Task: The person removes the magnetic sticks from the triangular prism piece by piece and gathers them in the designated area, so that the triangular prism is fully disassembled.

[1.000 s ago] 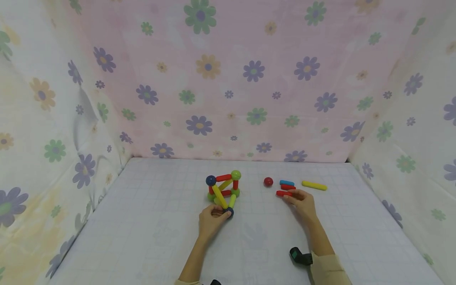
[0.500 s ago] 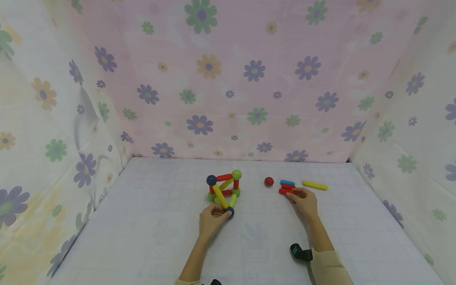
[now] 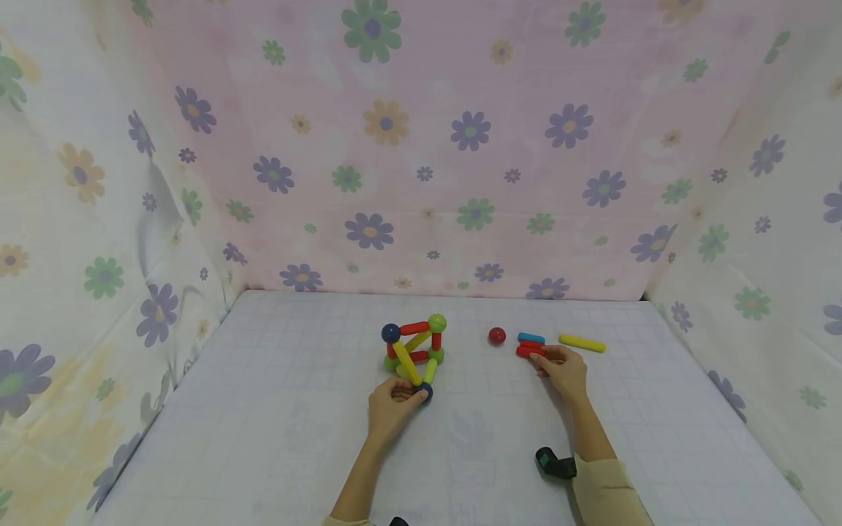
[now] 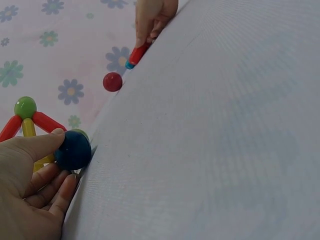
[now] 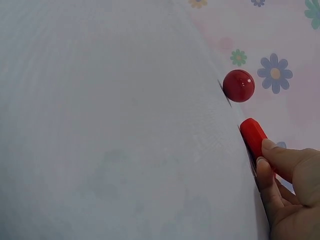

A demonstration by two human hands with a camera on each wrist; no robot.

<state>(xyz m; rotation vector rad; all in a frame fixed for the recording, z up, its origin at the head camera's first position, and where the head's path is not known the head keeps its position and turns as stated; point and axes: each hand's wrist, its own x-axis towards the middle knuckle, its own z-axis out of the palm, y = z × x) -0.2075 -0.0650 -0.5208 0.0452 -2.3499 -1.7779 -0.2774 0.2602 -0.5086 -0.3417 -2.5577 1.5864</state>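
Observation:
A frame of magnetic rods and balls [image 3: 413, 328] in red, yellow, green and dark blue stands left of the table's middle. My left hand [image 3: 388, 415] holds the dark blue ball [image 4: 74, 150] at its near corner, thumb on top and fingers beneath. To the right, my right hand [image 3: 569, 374] pinches the end of a short red magnetic rod [image 5: 253, 136] between thumb and fingers, low over the tabletop. Just behind it lies a second red rod [image 3: 531, 343], with a blue rod [image 3: 531, 337] beyond that.
A loose red ball [image 3: 496, 336] sits between the frame and the short rods. A longer yellow rod [image 3: 582, 342] lies farther right. Flowered cloth [image 3: 427, 146] walls in the table [image 3: 296, 438] at the back and both sides.
My right hand has slid the red rod slightly away and to the right, up close against the other red rod. The left hand keeps its hold on the dark blue ball.

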